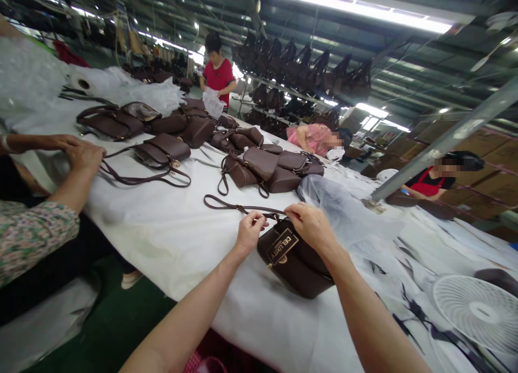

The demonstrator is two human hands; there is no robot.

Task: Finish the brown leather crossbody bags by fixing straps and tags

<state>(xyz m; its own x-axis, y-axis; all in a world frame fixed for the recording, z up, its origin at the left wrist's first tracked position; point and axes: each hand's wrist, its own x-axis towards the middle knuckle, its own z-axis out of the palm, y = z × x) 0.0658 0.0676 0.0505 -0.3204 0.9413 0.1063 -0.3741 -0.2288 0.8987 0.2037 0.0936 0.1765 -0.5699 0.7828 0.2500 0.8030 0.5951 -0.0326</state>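
A dark brown handbag point(309, 273) lies on the white-covered table right in front of me, a black tag point(282, 247) with gold lettering on its front. Its thin strap point(226, 203) loops out to the left over the cloth. My right hand point(313, 224) is closed at the bag's top edge, fingertips pinching the strap near its end. Just left of the bag, my left hand point(250, 234) is closed with thumb and fingers drawn together by the strap; whatever it pinches is too small to make out.
Several brown handbags point(259, 165) are heaped farther up the table point(190, 238). At left, a co-worker's hands point(83, 151) are near another bag point(162, 149). Clear plastic point(343, 211) lies beyond my bag, a white fan point(481, 311) at right. Other people work around the table.
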